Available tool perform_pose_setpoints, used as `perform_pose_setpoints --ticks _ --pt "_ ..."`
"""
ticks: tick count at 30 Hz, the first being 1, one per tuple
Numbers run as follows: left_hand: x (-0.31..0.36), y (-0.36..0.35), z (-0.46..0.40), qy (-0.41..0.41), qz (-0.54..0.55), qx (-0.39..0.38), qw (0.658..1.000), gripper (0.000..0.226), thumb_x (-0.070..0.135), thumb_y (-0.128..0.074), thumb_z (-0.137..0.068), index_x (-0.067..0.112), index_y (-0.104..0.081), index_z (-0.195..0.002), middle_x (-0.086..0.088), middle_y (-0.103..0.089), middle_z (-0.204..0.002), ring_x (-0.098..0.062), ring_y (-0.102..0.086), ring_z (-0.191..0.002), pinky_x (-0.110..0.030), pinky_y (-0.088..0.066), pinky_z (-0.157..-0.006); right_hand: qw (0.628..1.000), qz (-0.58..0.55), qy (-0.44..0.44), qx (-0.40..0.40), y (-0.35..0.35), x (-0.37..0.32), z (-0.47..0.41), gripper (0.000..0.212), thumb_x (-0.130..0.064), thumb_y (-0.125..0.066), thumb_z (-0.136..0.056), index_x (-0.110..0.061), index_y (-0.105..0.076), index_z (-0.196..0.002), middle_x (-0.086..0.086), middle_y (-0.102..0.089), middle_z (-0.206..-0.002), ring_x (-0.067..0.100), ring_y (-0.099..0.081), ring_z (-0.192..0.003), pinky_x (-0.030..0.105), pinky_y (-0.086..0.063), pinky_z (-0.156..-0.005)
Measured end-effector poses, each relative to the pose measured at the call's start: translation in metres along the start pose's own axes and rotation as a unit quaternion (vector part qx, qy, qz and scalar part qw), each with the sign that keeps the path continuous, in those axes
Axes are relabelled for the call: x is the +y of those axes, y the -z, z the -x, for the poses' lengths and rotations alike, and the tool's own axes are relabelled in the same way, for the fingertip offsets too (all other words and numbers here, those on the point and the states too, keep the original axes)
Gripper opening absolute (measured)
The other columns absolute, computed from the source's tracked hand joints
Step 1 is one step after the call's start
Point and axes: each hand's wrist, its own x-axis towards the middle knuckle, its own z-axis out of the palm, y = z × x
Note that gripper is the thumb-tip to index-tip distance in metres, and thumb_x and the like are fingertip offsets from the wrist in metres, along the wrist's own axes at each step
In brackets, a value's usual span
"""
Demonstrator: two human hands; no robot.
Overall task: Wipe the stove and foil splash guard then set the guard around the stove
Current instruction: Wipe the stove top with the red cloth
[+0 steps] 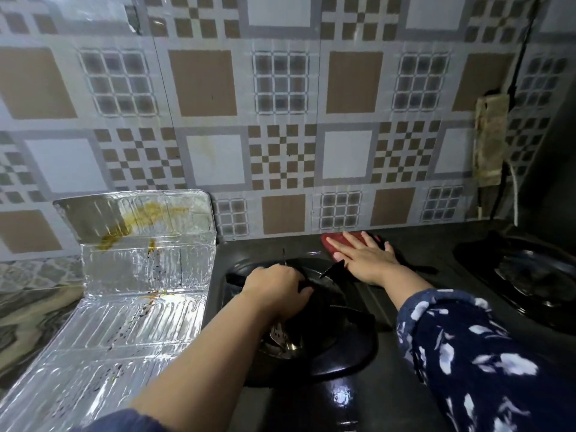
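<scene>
Foil guard: shiny ribbed foil guard [140, 275] stands folded just left of the stove [352, 397], its back panels propped against the tiled wall [280, 120]; judged set aside there so the stove top is free for wiping. It is not yet around the stove.
Stains: yellow-brown smears and dark specks mark the guard's upper panels, so it likely has not been wiped.
Left hand: left hand [277, 291] curls over the black pan support [330, 304] on the stove's near burner, fingers closed on it, probably to steady or lift it out of the cloth's way.
Right hand: right hand [364, 260] lies flat, fingers spread, pressing a red cloth [330, 240] onto the stove's back edge near the wall; it pins the cloth rather than grasping it, a hold suited to wiping.
Second burner: another burner [530, 275] sits at the stove's right, untouched.
Stage: stove wiping seems under way.
</scene>
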Motion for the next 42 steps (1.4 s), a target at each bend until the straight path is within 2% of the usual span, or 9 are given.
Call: perform_pose_setpoints --ticks 5,9,12,14,21,27,32,36,42 --pt "-0.029 0.011 -0.002 -0.012 0.068 0.102 0.992 0.028 0.027 -0.051 -0.088 0.031 -0.069 -0.109 0.007 -0.069 -0.114 -0.018 -0.061 -0.107 -0.034 -0.049 -0.09 0.997 0.021 0.069 -0.031 0.007 -0.003 -0.03 0.045 -0.061 -0.012 -0.096 -0.064 0.004 -0.138 -0.018 0.01 -0.16 0.02 0.013 -0.148 0.059 0.003 -0.115" --pt "-0.057 0.011 -0.008 0.07 0.095 0.186 0.975 0.023 0.025 -0.051 -0.088 0.028 -0.068 -0.104 0.003 -0.068 -0.114 -0.021 -0.061 -0.108 -0.037 -0.047 -0.092 0.989 0.044 0.133 -0.052 0.014 -0.013 -0.055 0.048 -0.064 -0.012 -0.095 -0.061 0.003 -0.14 -0.016 0.005 -0.16 0.02 0.007 -0.148 0.054 0.002 -0.115" --pt "-0.078 0.001 -0.011 0.153 0.066 0.144 0.975 0.038 0.032 -0.048 -0.092 0.022 -0.054 -0.128 0.0 -0.054 -0.136 -0.024 -0.053 -0.122 -0.041 -0.043 -0.101 0.981 0.039 0.183 -0.058 0.018 -0.027 -0.071 0.048 -0.065 -0.013 -0.094 -0.062 0.0 -0.14 -0.016 -0.001 -0.161 0.021 0.0 -0.148 0.054 0.0 -0.115" --pt "-0.086 -0.004 -0.012 0.205 0.064 0.099 0.972 0.047 0.04 -0.043 -0.094 0.019 -0.046 -0.136 -0.002 -0.045 -0.144 -0.026 -0.048 -0.128 -0.041 -0.04 -0.104 0.974 0.034 0.213 -0.069 0.019 -0.041 -0.082 0.048 -0.067 -0.013 -0.093 -0.064 0.001 -0.138 -0.016 -0.005 -0.16 0.023 -0.007 -0.148 0.056 -0.004 -0.114" --pt "-0.09 -0.01 -0.008 0.271 0.073 0.024 0.96 0.064 0.057 -0.027 -0.094 0.013 -0.045 -0.136 -0.006 -0.041 -0.148 -0.025 -0.042 -0.134 -0.038 -0.037 -0.105 0.939 0.022 0.326 -0.11 0.011 -0.099 -0.117 0.048 -0.074 -0.011 -0.086 -0.072 0.008 -0.13 -0.018 -0.008 -0.16 0.023 -0.017 -0.147 0.057 -0.018 -0.114" --pt "-0.094 -0.008 -0.012 0.273 0.037 -0.002 0.961 0.067 0.061 -0.026 -0.092 0.016 -0.041 -0.14 -0.004 -0.037 -0.152 -0.022 -0.04 -0.136 -0.038 -0.033 -0.109 0.898 0.039 0.42 -0.124 0.008 -0.145 -0.126 0.047 -0.064 -0.021 -0.094 -0.065 -0.003 -0.137 -0.018 0.005 -0.16 0.016 -0.008 -0.148 0.052 -0.013 -0.117" --pt "-0.089 -0.004 -0.015 0.231 0.035 0.036 0.972 0.056 0.051 -0.032 -0.094 0.024 -0.04 -0.142 0.005 -0.034 -0.154 -0.017 -0.038 -0.137 -0.039 -0.032 -0.111 0.898 0.048 0.414 -0.141 0.015 -0.125 -0.117 0.045 -0.061 -0.025 -0.095 -0.063 -0.011 -0.138 -0.019 0.012 -0.158 0.021 -0.001 -0.148 0.05 -0.002 -0.117" --pt "-0.067 0.0 -0.025 0.191 0.023 0.047 0.98 0.047 0.037 -0.033 -0.097 0.028 -0.038 -0.143 0.001 -0.032 -0.155 -0.015 -0.029 -0.142 -0.04 -0.027 -0.115 0.922 0.029 0.357 -0.149 0.021 -0.102 -0.105 0.039 -0.062 -0.024 -0.094 -0.069 -0.012 -0.131 -0.023 0.007 -0.158 0.029 0.001 -0.148 0.052 0.001 -0.118" --pt "-0.032 -0.002 -0.021 0.193 0.013 0.026 0.981 0.049 0.038 -0.033 -0.098 0.018 -0.04 -0.142 -0.001 -0.034 -0.154 -0.016 -0.028 -0.143 -0.044 -0.024 -0.116 0.968 0.024 0.238 -0.074 0.021 -0.03 -0.072 0.043 -0.066 -0.013 -0.093 -0.066 -0.006 -0.136 -0.017 0.005 -0.16 0.027 -0.003 -0.148 0.055 0.0 -0.117"
